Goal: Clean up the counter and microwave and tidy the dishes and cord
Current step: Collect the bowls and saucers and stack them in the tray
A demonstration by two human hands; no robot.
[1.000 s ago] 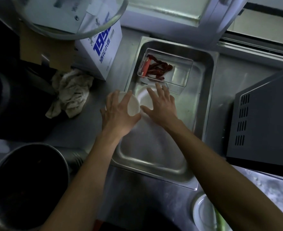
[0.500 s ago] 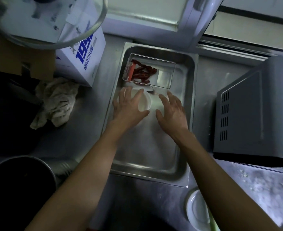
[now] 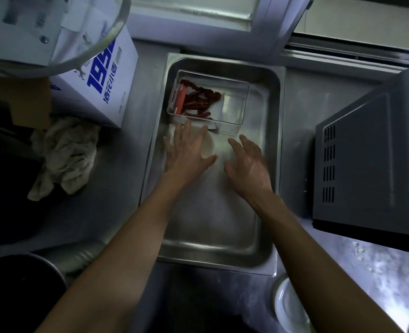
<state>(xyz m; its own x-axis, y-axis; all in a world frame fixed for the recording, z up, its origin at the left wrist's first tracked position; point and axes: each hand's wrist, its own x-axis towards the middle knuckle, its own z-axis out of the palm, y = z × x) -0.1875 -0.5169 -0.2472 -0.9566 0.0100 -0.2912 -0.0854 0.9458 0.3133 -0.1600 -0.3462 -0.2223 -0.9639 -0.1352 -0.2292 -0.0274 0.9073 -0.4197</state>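
White small dish, round and smooth, lying flat inside steel tray, toward the far half, just in front of clear plastic box. Being round, no long axis to tell; mostly covered by left hand, only its right edge visible.

Left hand palm down on the dish, fingers spread and flat, not closed around it. Right hand just beside, over the bare tray floor, fingers loosely open, holding nothing.

Readable writing only on white carton at the left: big blue digits "195", the rest cut off by the rim of glass bowl above it; smaller blue Chinese characters below, too blurred to read with certainty.

Tray rectangular, deep, rounded corners, brushed dull metal, long axis running away from the viewer. Plastic box rectangular, transparent, with dark red dried chillies and a red strip at its left side. Crumpled beige cloth on steel counter, left of the tray. Grey microwave at the right, vent slots in its side. Another white plate at the near edge, partly hidden by the right forearm.
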